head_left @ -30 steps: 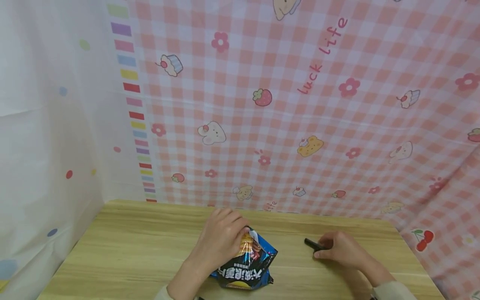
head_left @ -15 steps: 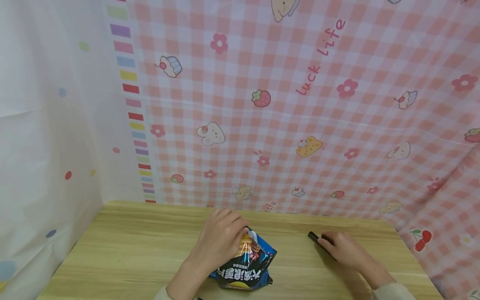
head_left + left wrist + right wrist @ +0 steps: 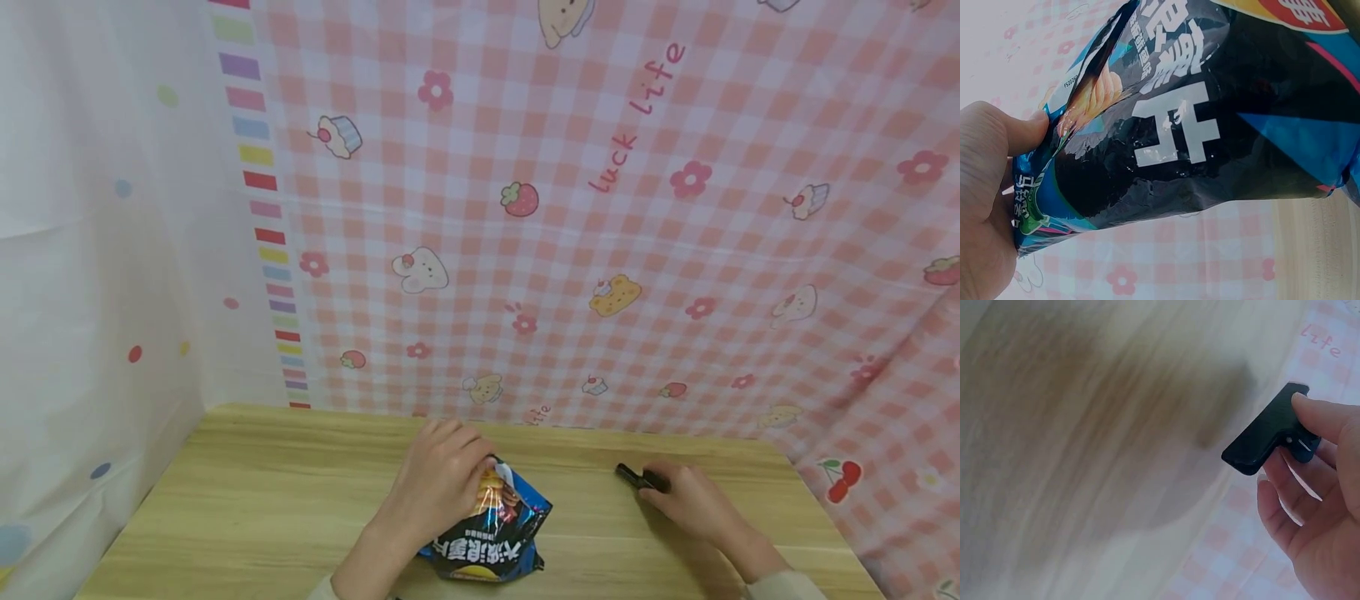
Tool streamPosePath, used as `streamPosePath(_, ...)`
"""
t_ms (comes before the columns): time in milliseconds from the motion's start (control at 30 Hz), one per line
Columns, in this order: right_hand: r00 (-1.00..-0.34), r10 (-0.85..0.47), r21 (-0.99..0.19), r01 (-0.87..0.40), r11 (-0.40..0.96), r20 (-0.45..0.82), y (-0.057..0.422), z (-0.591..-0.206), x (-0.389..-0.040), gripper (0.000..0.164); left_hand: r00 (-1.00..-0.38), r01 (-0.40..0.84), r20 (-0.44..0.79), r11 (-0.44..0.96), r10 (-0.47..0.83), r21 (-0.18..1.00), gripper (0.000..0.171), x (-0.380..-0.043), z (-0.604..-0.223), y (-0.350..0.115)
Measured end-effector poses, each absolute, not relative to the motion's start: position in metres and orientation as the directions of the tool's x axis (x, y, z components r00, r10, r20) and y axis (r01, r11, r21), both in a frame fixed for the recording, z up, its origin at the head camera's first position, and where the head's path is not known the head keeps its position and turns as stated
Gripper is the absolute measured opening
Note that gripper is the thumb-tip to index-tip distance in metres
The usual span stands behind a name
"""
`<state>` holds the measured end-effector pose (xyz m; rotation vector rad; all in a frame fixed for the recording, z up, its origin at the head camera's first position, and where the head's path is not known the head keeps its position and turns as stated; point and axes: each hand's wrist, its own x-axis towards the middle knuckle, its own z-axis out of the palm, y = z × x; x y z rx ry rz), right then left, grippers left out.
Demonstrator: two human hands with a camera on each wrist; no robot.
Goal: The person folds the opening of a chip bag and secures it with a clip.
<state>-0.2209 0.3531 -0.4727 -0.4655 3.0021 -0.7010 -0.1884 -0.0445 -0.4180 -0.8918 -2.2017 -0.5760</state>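
Your left hand (image 3: pixel 441 475) comes in from the lower left with its back turned up and its fingers bent over the far edge of the snack bag (image 3: pixel 497 533). From the left wrist you can see the thumb pressed flat against that edge with fingers behind it, so you have the film in a close pinch.

Your right hand (image 3: pixel 692 498) reaches in from the lower right, well apart from the bag. It has a black clip (image 3: pixel 1267 431) between thumb and fingers, the lower fingers loosely curved beneath, and you are holding the clip above the worktop (image 3: pixel 285 492).

The 1 container before you is the bag: black and blue, puffed out, with white lettering that reads upside down from your head view and a printed picture of chips. The film hides its contents. The bag appears to rest on the worktop, though its underside is hard to make out. Behind it hangs a pink-and-white checked cloth (image 3: pixel 480 158).
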Motion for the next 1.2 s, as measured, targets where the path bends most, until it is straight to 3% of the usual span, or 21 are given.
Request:
streamPosePath(267, -0.936, -0.317, -0.494, -0.35, 0.795, 0.153, 0.347, -0.461, -0.213, 0.033, -0.532, 0.733, 0.73, 0.665, 0.428, 0.144, 0.004, -0.188, -0.419, -0.045)
streamPosePath(533, -0.956, -0.222, -0.613, -0.295, 0.733, 0.194, 0.334, -0.451, -0.207, 0.03, -0.545, 0.728, 0.721, 0.668, 0.428, 0.154, 0.005, -0.187, -0.418, -0.045)
streamPosePath(767, -0.913, -0.2, -0.539, -0.375, 0.754, 0.355, 0.322, -0.449, -0.202, 0.028, -0.556, 0.729, 0.706, 0.666, 0.439, 0.16, 0.004, -0.187, -0.418, -0.046)
streamPosePath(967, -0.925, -0.133, -0.602, -0.335, 0.725, 0.355, 0.312, -0.445, -0.194, 0.033, -0.547, 0.731, 0.715, 0.664, 0.436, 0.154, 0.004, -0.188, -0.418, -0.046)
streamPosePath(1200, -0.896, -0.117, -0.626, -0.388, 0.677, 0.429, 0.299, -0.444, -0.185, 0.031, -0.549, 0.732, 0.714, 0.662, 0.434, 0.16, 0.003, -0.187, -0.417, -0.046)
